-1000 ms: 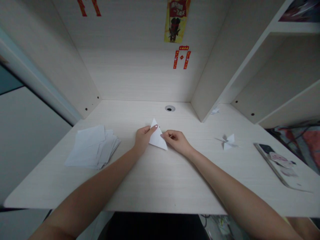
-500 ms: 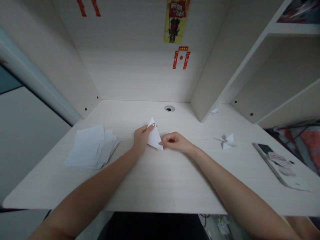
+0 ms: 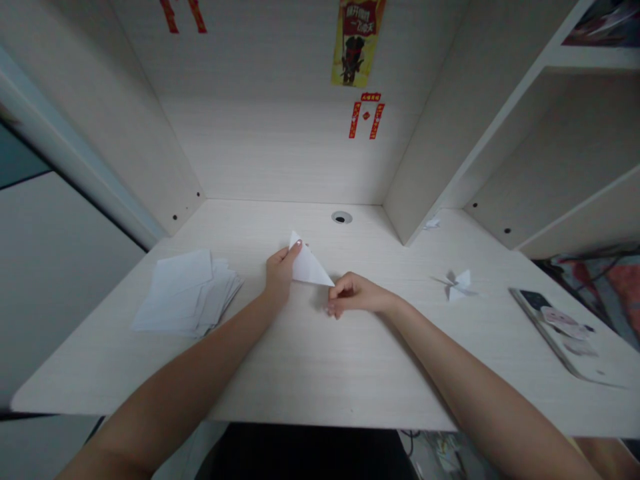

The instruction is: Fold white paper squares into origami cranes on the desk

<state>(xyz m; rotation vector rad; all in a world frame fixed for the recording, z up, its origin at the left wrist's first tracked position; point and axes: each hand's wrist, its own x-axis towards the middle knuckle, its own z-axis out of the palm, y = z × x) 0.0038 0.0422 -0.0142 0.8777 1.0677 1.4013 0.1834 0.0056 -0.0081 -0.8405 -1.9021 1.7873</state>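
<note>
A sheet of white paper, folded into a triangle, is pinched along its left side by my left hand, thumb on top. Its long point reaches right, to the curled fingers of my right hand. The right fingers are bent in and drawn together just below that point, with nothing visible in them; whether they touch the paper's corner is hard to make out. A stack of white paper sheets lies left of my left forearm.
A small folded white paper figure stands right of my right hand. Farther right lies a phone with things on its back. Another white paper piece sits by the upright divider. A round cable hole is at the desk's back.
My right fingers have slipped off the paper's lower corner and moved slightly down and right. The folded paper has turned in my left hand, so its point now faces farther right.
</note>
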